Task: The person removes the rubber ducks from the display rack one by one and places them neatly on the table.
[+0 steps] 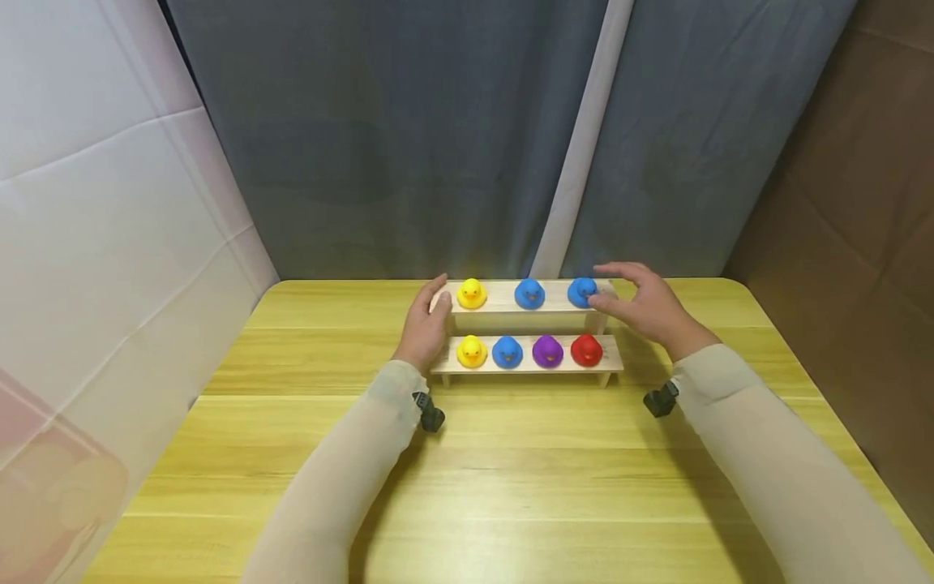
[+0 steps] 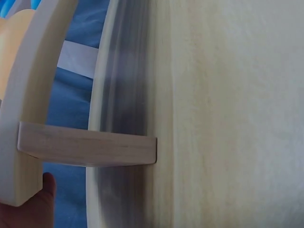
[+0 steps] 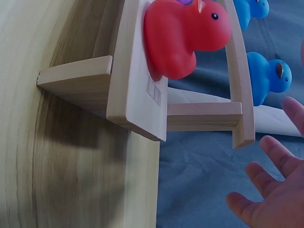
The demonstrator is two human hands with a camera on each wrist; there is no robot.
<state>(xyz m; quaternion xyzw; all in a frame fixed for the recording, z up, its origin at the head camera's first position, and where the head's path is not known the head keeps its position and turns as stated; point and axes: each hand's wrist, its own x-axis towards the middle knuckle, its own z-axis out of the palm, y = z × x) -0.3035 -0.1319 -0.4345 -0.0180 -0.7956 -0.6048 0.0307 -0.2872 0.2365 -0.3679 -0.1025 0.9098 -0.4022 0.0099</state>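
A two-tier wooden rack (image 1: pixel 527 373) bears small rubber ducks. My left hand (image 1: pixel 423 328) lies against the rack's left end, fingers reaching forward by the upper shelf; in the left wrist view its fingers (image 2: pixel 31 209) show beside the board's end. My right hand (image 1: pixel 653 307) is spread at the right end, thumb close to a blue duck (image 1: pixel 582 292); the right wrist view shows its fingers apart from that duck. A second blue duck (image 1: pixel 529 294) and a yellow duck (image 1: pixel 471 294) share the upper shelf. Below sit yellow (image 1: pixel 471 352), blue (image 1: pixel 507 352), purple (image 1: pixel 547 351) and red (image 1: pixel 587 350) ducks.
The rack stands near the back edge of a wood-grain table (image 1: pixel 496 487). Behind hangs a grey-blue curtain (image 1: pixel 409 146) with a pale strip (image 1: pixel 584 138). White cloth (image 1: pixel 109 203) borders the left, brown cloth (image 1: pixel 861 203) the right.
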